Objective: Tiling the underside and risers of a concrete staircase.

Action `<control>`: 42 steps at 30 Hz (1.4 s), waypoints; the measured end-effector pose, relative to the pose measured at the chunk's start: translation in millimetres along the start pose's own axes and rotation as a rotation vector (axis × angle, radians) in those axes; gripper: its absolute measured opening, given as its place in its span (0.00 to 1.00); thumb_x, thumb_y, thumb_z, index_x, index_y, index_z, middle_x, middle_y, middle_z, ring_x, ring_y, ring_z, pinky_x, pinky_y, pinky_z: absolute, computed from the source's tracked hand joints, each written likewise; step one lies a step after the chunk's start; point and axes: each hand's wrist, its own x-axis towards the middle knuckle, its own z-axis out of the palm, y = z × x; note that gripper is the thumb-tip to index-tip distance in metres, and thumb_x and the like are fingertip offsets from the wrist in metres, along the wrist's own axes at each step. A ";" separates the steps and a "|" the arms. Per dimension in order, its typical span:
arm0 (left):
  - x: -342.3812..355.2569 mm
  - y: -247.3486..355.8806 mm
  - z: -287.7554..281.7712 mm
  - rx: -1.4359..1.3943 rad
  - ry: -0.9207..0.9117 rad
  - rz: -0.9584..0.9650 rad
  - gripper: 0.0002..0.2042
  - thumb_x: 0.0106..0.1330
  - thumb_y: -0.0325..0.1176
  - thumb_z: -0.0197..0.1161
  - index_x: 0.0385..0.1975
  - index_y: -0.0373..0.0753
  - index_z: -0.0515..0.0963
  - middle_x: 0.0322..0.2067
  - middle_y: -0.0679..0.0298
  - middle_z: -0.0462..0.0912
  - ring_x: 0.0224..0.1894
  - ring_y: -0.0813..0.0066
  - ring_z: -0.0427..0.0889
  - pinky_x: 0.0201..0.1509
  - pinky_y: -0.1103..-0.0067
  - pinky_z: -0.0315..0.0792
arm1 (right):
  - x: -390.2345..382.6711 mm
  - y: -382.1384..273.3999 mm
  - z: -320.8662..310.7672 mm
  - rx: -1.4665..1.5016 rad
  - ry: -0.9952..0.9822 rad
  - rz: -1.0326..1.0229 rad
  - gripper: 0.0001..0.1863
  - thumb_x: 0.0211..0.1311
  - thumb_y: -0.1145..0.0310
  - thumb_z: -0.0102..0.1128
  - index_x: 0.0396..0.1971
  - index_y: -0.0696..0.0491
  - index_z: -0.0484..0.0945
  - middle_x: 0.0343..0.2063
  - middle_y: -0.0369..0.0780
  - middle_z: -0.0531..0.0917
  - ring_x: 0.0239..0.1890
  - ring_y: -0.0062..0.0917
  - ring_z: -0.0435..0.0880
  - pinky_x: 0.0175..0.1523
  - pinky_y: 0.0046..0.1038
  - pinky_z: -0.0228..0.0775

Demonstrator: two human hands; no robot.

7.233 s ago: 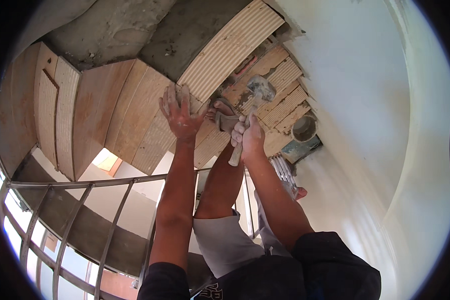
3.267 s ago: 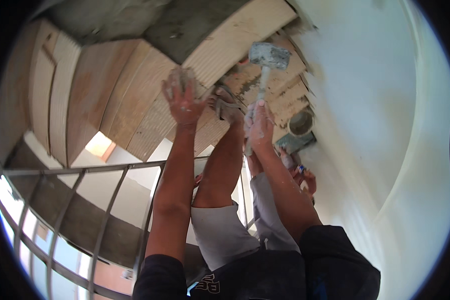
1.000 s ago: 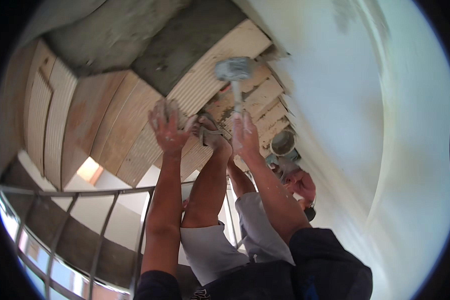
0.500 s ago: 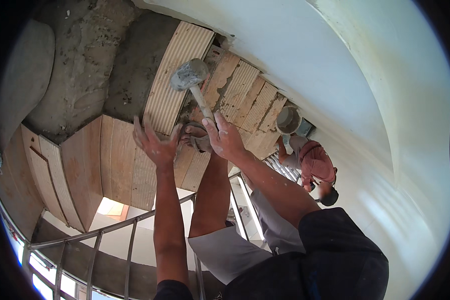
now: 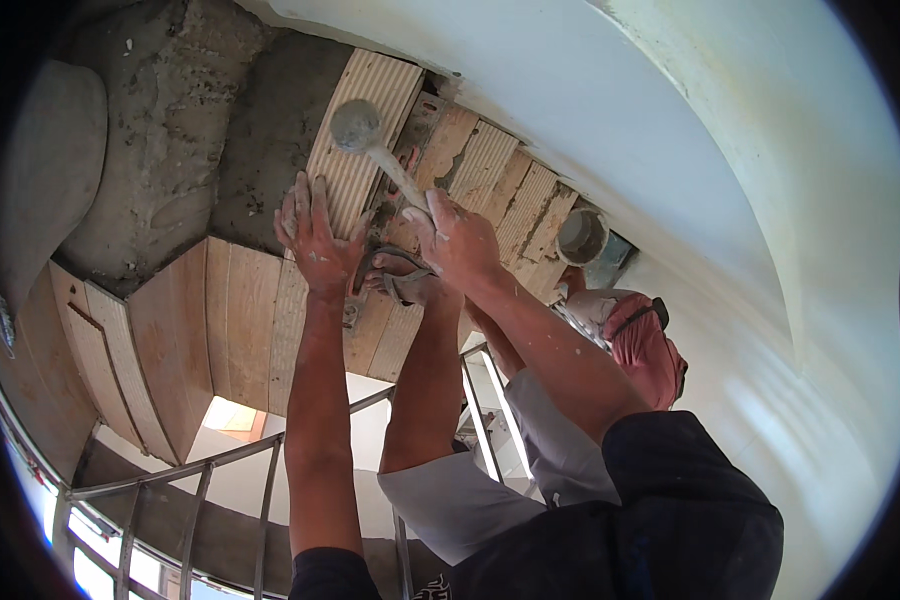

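Note:
My right hand (image 5: 458, 240) grips the pale handle of a mallet (image 5: 357, 126) with a thick, mortar-smeared head. The mallet head is over the ribbed beige tile (image 5: 370, 85), but whether it touches is unclear. My left hand (image 5: 320, 238) lies with fingers stretched at the near end of that tile, thumb apart and nothing held. Along the tile's right side runs a long narrow metal bar (image 5: 425, 112) with orange-red marks, perhaps a level, partly hidden by my arms and foot. Left of the tile is wet grey mortar (image 5: 270, 130).
My sandalled foot (image 5: 398, 275) is beside the tile. Wood-look and ribbed step tiles (image 5: 240, 310) curve round to the left. A metal railing (image 5: 200, 468) crosses below. At right, a bucket (image 5: 582, 237) stands near the white wall (image 5: 670, 180), with a person in red (image 5: 645, 350) bending close by.
My left hand has moved up onto the ribbed tile. The mallet head has shifted up and left in my right hand. The person in red has bent over nearer the bucket.

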 end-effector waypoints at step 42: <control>-3.3 3.7 -3.2 0.008 -0.034 -0.020 0.33 0.56 0.52 0.73 0.65 0.55 0.79 0.73 0.52 0.65 0.72 0.48 0.65 0.76 0.45 0.47 | 40.0 24.3 7.1 -0.062 0.122 -0.120 0.15 0.71 0.59 0.65 0.42 0.54 0.73 0.19 0.50 0.79 0.22 0.52 0.82 0.25 0.46 0.70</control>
